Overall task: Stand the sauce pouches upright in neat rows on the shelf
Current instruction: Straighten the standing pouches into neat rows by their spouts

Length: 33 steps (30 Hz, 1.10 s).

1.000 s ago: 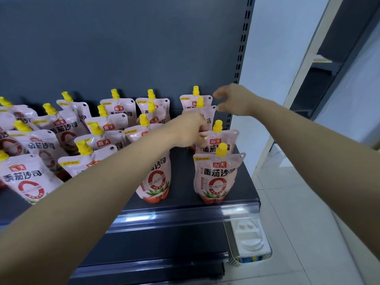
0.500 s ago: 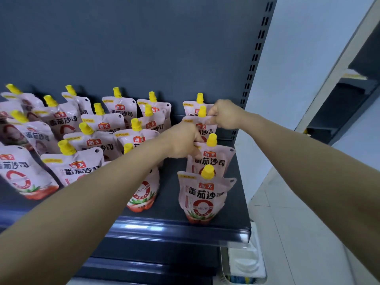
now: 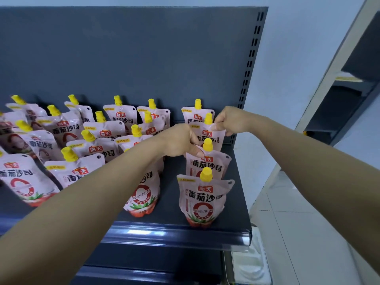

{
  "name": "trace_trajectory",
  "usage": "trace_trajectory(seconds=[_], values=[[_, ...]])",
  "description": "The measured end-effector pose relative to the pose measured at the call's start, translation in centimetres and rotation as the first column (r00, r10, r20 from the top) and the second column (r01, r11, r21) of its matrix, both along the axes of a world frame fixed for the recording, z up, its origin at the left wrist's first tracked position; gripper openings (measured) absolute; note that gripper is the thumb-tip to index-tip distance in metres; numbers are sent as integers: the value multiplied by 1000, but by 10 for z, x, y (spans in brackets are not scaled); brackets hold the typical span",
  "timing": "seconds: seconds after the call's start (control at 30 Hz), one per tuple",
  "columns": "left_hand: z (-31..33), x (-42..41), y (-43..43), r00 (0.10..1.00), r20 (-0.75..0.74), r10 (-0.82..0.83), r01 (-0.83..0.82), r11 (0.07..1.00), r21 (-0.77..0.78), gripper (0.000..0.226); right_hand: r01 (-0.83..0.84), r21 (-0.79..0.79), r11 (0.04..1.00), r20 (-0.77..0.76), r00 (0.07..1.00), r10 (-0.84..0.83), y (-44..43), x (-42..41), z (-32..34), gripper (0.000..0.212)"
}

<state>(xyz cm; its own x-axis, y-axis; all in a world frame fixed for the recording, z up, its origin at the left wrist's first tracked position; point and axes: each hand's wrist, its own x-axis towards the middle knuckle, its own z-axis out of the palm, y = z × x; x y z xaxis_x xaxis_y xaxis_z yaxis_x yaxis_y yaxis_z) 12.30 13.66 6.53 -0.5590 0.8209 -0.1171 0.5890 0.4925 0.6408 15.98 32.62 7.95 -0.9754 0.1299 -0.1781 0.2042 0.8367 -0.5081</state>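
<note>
Pink sauce pouches with yellow caps stand on a dark grey shelf (image 3: 236,206). The rightmost row holds several, one behind another. My right hand (image 3: 228,121) pinches the top right corner of the third pouch (image 3: 207,133) from the front. My left hand (image 3: 181,141) pinches the top left corner of the second pouch (image 3: 209,165), just beside its cap. The front pouch (image 3: 202,197) stands free near the shelf lip. Behind my right hand, the rearmost pouch (image 3: 192,116) stands against the back panel.
Several more pouches (image 3: 96,132) crowd the left and middle of the shelf, some leaning. My left forearm crosses in front of one pouch (image 3: 144,195). The shelf's right edge drops to a tiled floor (image 3: 298,223). A slotted upright (image 3: 249,64) stands at the back right.
My right hand came down from above the row and took the third pouch's corner. My left hand stayed on the second pouch. The view drew nearer and shifted left.
</note>
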Motion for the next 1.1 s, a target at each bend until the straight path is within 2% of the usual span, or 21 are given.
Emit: trace_trajectory(seconds=[0.07,0.13,0.33,0.47,0.53,0.8,0.87,0.97,1.03,1.1], values=[[0,0,-1,1000,-12,3,-3,1000,-19,20,14,11,1000,20,1000,-14,0,0,2,26],[1,0,-1,1000,-21,2,-3,999,-42,23,19,22,1000,33,999,-20,0,0,2,30],[-1,-2,-2,1000,-9,-2,1,998,-61,37,91,-66,994,6,996,-91,0,2,-4,29],[0,-4,-3,1000,-16,13,-14,998,-61,36,78,-12,997,16,997,-78,-1,7,-1,22],[-2,-3,-2,999,-33,31,-33,998,-56,39,67,22,997,24,997,-68,-1,9,1,29],[0,1,-3,998,-53,23,-26,998,-65,41,66,21,998,62,996,-67,-4,15,6,26],[3,4,-4,998,-59,8,-14,996,-87,39,60,51,997,97,993,-65,-4,16,10,18],[7,7,-6,997,-81,-20,10,992,-127,28,66,89,994,123,989,-77,-3,13,20,35],[11,6,-8,994,-77,-79,64,982,-177,16,97,12,995,117,988,-97,2,8,27,37],[21,6,-12,994,-46,-102,91,977,-193,18,158,-47,986,47,987,-156,4,4,32,33]])
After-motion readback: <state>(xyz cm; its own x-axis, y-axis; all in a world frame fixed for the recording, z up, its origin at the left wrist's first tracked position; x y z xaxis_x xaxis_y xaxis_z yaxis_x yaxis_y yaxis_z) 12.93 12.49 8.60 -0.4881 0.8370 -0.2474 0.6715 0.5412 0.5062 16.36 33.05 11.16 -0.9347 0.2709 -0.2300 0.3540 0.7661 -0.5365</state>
